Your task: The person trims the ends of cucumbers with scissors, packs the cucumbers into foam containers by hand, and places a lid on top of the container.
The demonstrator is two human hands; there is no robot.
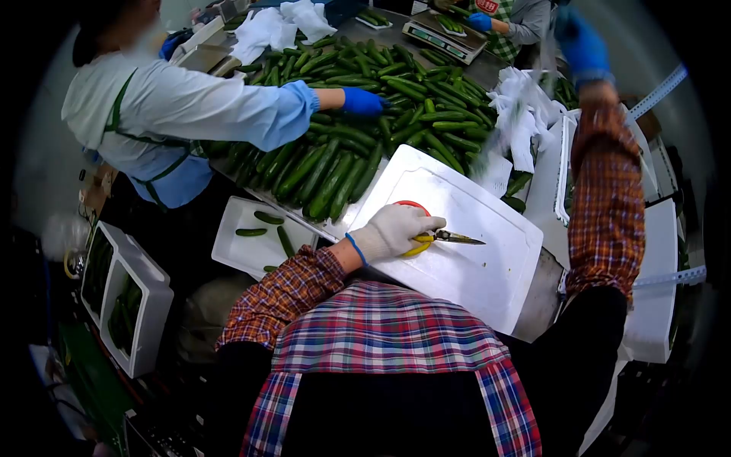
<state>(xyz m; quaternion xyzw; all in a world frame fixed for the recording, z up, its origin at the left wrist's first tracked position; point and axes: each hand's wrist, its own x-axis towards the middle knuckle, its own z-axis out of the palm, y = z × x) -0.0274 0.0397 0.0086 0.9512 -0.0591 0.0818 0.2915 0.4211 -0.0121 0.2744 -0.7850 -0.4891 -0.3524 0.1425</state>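
Observation:
My left hand [397, 232], in a white glove, is closed around scissors [451, 238] with red and yellow handles. Their blades point right over a white foam lid [487, 282], which lies tilted at the table's near edge. Raised at the upper right, my right hand [582, 42] wears a blue glove and is smeared by motion. Its fingers look closed, and a blurred, see-through whitish strip [512, 126] trails below it; I cannot make out what this is. Beyond the lid spreads a large heap of cucumbers [335, 164].
At left a co-worker [175, 114] reaches a blue-gloved hand [364, 102] into the heap. Another person [525, 27] stands beside a scale [445, 39]. A white tray [228, 255] holds several cucumbers; foam boxes [156, 320] stand lower left. White cloth or paper [525, 114] lies right of the heap.

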